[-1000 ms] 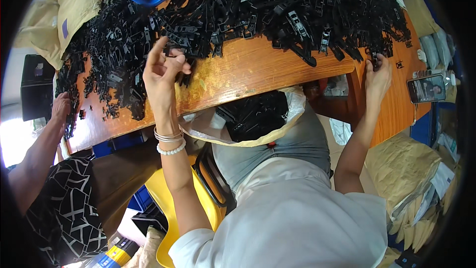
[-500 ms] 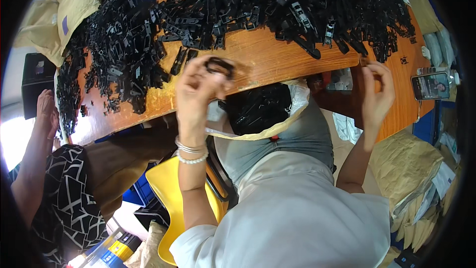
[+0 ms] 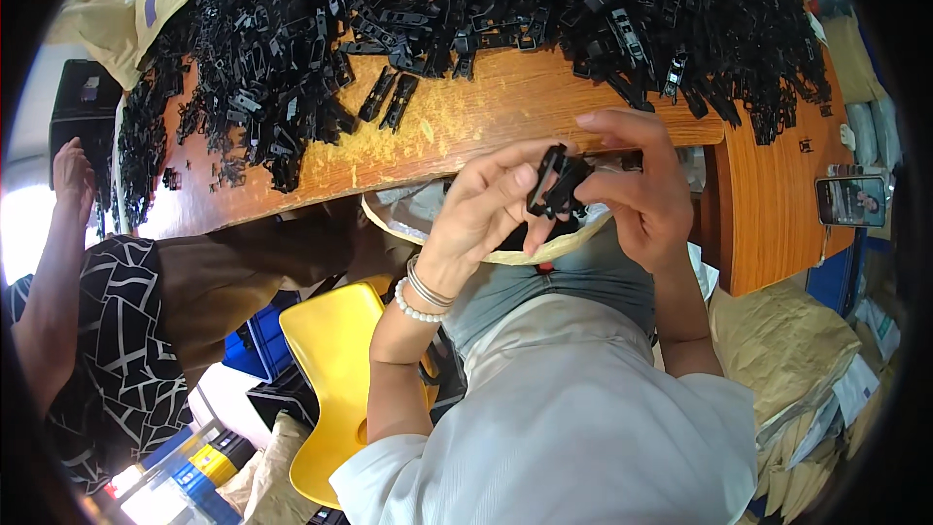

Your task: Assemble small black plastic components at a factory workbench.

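Over my lap, the thumb and fingers of my left hand (image 3: 486,196) pinch a black plastic part (image 3: 556,185), with slots and narrow arms. My right hand (image 3: 649,194) meets the same part from the other side. Its lower fingers press on the part's right edge, while one upper finger stretches out toward the table. Just under both hands, an open bag (image 3: 385,218) with a pale rim lies across my lap. Black pieces show inside it, partly hidden by my hands. Two long black parts (image 3: 394,100) lie side by side at the near edge of the pile.
A large pile of black plastic parts (image 3: 418,24) covers the far side of the wooden table (image 3: 466,117). A phone (image 3: 851,201) stands at the right. Another person's hand (image 3: 73,178) is at the far left, near a yellow chair (image 3: 335,350). Brown paper sacks (image 3: 777,340) lie right.
My left hand has moved right with the black part. My right hand has come in from the table's right side to meet it. The whole view has shifted slightly.
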The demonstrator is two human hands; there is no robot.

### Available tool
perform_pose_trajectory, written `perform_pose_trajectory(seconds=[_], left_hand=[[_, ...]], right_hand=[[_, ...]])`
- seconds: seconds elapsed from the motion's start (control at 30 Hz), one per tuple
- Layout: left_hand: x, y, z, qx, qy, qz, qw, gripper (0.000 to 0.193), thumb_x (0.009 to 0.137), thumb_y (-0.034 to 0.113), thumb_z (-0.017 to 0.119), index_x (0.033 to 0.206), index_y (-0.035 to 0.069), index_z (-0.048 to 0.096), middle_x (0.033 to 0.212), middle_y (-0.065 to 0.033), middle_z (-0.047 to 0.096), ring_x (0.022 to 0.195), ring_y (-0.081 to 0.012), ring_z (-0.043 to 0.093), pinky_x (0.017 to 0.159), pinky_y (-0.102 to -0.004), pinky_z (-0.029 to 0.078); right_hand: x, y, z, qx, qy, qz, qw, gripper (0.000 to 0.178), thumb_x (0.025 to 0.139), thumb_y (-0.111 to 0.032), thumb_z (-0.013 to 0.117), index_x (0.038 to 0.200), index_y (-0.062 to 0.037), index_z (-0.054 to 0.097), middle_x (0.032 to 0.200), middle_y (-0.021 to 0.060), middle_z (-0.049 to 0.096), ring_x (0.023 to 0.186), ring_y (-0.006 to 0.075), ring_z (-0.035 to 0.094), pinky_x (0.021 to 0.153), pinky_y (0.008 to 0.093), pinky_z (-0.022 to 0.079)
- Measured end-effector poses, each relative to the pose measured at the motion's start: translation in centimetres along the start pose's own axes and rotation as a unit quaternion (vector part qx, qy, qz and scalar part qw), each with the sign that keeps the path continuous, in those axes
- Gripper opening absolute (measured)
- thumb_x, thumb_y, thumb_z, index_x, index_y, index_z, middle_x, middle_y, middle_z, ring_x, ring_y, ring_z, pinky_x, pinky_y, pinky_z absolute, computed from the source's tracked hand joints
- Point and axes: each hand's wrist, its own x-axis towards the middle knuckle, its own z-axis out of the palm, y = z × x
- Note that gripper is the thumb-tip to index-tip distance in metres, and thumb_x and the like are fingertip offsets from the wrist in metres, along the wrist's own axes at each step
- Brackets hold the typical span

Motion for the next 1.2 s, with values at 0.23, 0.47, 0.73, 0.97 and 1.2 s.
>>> perform_pose_trajectory(seconds=[0.23,0.47,0.73,0.97,1.2], left_hand=[[-0.4,0.2,-0.2,-0.059,-0.050,-0.070,0.995,0.037,0.089,0.016,0.045,0.116,-0.008,0.040,0.080,-0.0200,0.058,0.048,-0.0199,0.057,0.041,-0.0235,0.046],[0.0,-0.3,0.1,-0.066,0.011,-0.029,0.997,0.032,0.087,0.011,0.049,0.115,-0.002,0.040,0.086,-0.0162,0.057,0.070,-0.0205,0.060,0.060,-0.0278,0.051],[0.5,0.6,-0.7,0.156,0.061,-0.003,0.986,0.018,0.083,0.007,0.054,0.098,-0.001,0.049,0.086,-0.0103,0.058,0.075,-0.0172,0.060,0.064,-0.0259,0.050],[1.9,4.6,-7.0,0.833,0.319,0.227,0.390,0.013,0.074,0.004,0.058,0.086,0.001,0.054,0.078,-0.0145,0.049,0.068,-0.0302,0.052,0.055,-0.0369,0.042],[-0.1,2.6,-2.2,0.366,0.232,0.209,0.877,0.013,0.073,-0.012,0.052,0.084,-0.007,0.057,0.087,-0.0096,0.056,0.070,-0.0140,0.061,0.061,-0.0202,0.051]], right_hand=[[0.5,0.5,0.2,-0.012,-0.057,-0.023,0.998,0.018,0.065,0.001,0.055,0.080,-0.0092,0.061,0.116,0.0157,0.049,0.098,0.0277,0.047,0.074,0.0324,0.041],[0.3,0.2,0.6,-0.082,-0.071,-0.041,0.993,0.018,0.066,-0.009,0.059,0.083,-0.0060,0.059,0.113,0.0134,0.050,0.099,0.0307,0.048,0.076,0.0389,0.039],[-1.1,-0.6,1.3,-0.096,-0.035,0.061,0.993,0.029,0.069,-0.005,0.059,0.096,0.0060,0.056,0.113,0.0147,0.051,0.098,0.0298,0.051,0.081,0.0361,0.040],[-1.6,0.2,1.5,0.054,0.017,0.155,0.986,0.019,0.080,-0.003,0.054,0.093,0.0101,0.056,0.107,0.0170,0.053,0.086,0.0229,0.056,0.075,0.0297,0.047],[-1.1,0.7,2.2,0.343,0.150,0.374,0.848,0.014,0.078,-0.002,0.058,0.087,0.0076,0.059,0.084,0.0161,0.060,0.068,0.0193,0.060,0.061,0.0268,0.049]])
